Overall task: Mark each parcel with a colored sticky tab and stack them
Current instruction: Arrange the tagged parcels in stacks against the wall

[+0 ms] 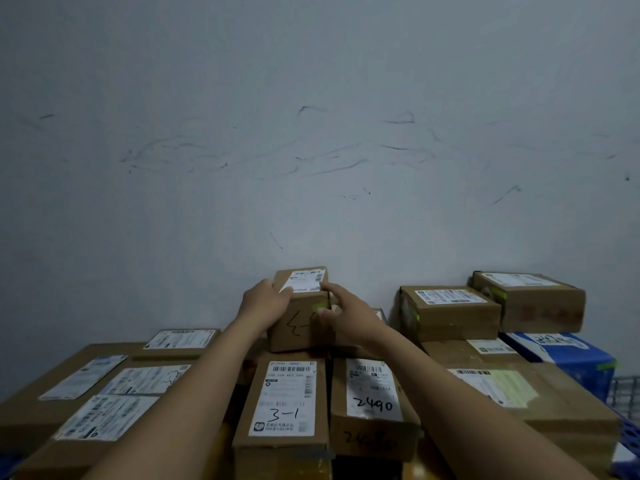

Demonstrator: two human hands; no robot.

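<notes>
Parcel in work is the small box (298,330), standing on the pile (282,400) at its far edge, against the wall (311,150) and dead ahead of me. My left hand (266,299) curls over its top left corner and holds it. My right hand (346,315) grips the near right corner, with the forefinger at the top edge and the thumb pressing a green tab (316,307) onto the cardboard. Both hands are equally near. The box looks close to a cube, so I judge it lifts straight up, then goes right toward the tabbed boxes (450,315) at the pile's far right corner.
</notes>
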